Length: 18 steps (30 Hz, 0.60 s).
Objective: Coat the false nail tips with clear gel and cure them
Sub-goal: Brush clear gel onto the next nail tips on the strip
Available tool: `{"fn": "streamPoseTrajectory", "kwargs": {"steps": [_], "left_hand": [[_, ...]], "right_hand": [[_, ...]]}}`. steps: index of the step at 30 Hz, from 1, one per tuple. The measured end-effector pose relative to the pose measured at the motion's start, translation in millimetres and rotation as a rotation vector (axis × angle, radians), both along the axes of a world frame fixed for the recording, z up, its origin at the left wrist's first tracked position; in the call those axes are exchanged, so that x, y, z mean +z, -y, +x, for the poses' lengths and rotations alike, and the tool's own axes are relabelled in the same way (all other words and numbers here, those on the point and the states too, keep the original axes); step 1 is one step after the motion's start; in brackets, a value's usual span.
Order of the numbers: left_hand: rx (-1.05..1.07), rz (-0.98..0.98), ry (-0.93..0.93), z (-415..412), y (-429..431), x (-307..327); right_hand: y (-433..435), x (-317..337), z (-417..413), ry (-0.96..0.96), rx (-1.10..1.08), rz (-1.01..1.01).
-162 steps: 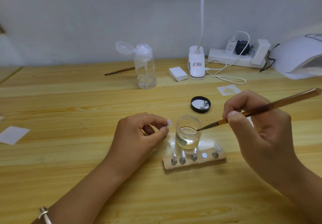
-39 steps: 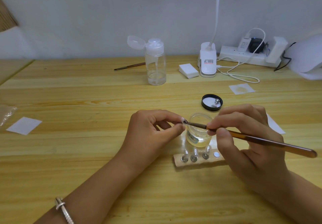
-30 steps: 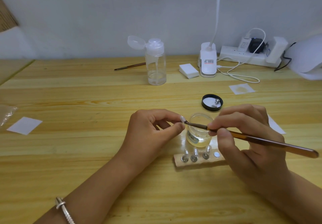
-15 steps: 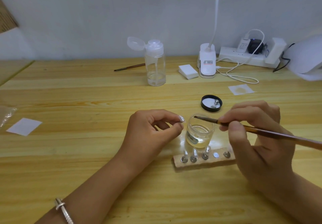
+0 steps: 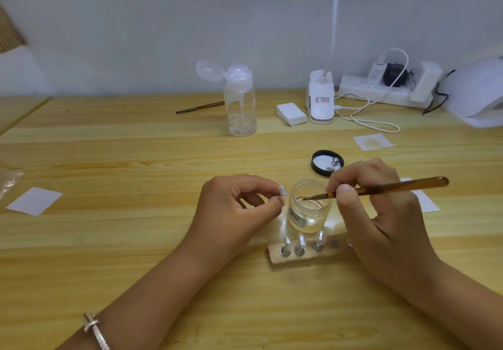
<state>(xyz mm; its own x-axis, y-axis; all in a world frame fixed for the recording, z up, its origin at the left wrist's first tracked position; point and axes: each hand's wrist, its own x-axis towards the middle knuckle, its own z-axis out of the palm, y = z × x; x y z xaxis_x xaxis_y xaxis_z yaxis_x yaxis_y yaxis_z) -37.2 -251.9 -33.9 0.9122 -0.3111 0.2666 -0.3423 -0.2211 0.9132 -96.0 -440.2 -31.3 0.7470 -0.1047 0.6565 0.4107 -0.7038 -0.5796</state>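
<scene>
nail tip (image 5: pixel 283 191) pinched in left grip (image 5: pixel 235 209); right grip (image 5: pixel 381 213) holds brush (image 5: pixel 386 187), tip in gel jar (image 5: pixel 309 210).

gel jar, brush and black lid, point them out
gel jar (image 5: pixel 313 219), head view, on its glass wall
brush (image 5: pixel 402 185), head view, on its amber handle
black lid (image 5: pixel 321 173), head view, on its near rim

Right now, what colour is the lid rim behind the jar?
Black; the lid shows best in the head view.

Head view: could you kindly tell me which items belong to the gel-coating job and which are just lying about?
Job: nail tip in left hand; brush in right hand; gel jar; wooden holder; curing lamp.
Lying about: pump bottle; spare brush; paper square; power strip.
</scene>
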Motion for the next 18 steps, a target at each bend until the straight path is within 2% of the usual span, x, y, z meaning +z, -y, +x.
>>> {"fn": "streamPoseTrajectory", "kwargs": {"steps": [10,18], "left_hand": [[-0.002,0.006,0.008,0.8,-0.7,-1.0],[-0.003,0.014,0.013,0.3,-1.3,-0.5]], "right_hand": [[-2.3,2.8,2.3,-0.061,0.022,-0.040],[-1.6,2.1,2.8,-0.017,0.020,-0.071]]}}
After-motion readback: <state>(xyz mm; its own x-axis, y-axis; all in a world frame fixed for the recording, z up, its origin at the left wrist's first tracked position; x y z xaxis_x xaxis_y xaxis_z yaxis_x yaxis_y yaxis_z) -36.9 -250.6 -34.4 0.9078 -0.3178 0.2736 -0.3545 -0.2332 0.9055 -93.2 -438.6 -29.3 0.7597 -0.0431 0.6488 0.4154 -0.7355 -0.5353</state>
